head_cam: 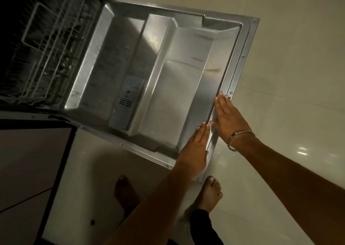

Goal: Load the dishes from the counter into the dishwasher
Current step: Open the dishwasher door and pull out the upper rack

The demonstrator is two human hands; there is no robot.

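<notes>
Both hands (pixel 194 149) (pixel 228 116) flat on dishwasher door (pixel 168 76) edge

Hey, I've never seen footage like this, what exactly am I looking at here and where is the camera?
There is one picture, taken by a wide-angle camera worn on a person's head, looking down, so you see their own arms and bare feet on the pale tiled floor. The big shiny panel is the stainless-steel inner side of an open dishwasher door, folded down flat. At upper left, in the dark, is a white wire dish rack inside the machine; whether it holds any dishes is too dark to tell. The left hand and the right hand, which wears a metal bangle, both rest flat with straight fingers on the door's outer edge. Neither hand holds anything, and no dishes are in view.
</notes>
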